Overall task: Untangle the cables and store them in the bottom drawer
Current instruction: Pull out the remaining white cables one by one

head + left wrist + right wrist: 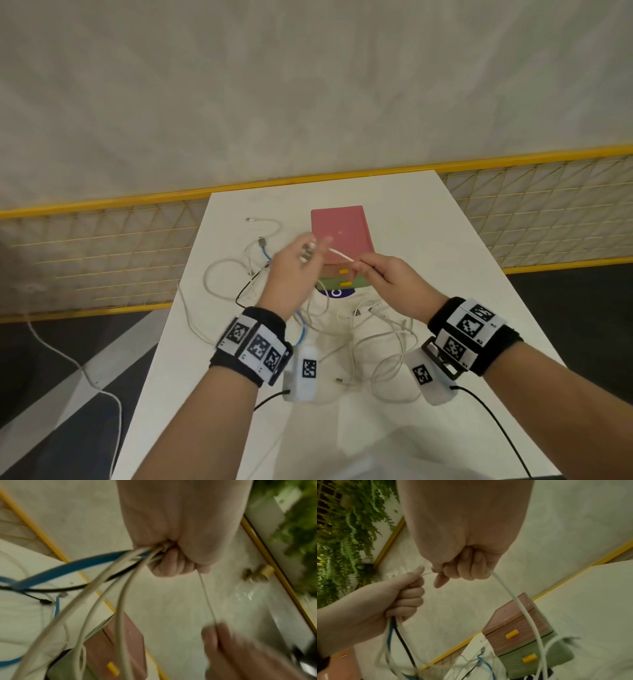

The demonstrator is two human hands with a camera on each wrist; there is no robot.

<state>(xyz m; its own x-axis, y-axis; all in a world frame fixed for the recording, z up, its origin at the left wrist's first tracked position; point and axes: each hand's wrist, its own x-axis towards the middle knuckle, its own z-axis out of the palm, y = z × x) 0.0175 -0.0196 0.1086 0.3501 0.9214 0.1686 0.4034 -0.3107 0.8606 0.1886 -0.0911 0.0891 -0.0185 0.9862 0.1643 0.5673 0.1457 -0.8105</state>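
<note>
We clench the cable bundle (pixel 392 631) in our left hand (pixel 294 270) while our right hand (pixel 387 274) pinches 1 white cable (pixel 340 255); next, draw it free, drawers (pixel 342 277) unopened.

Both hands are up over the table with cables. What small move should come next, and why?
Probably the right hand should draw its thin white cable sideways, away from the left hand. The left hand grips a bundle of white, blue and black cables, the one strand runs taut between the hands, and the green bottom drawer looks closed.
</note>
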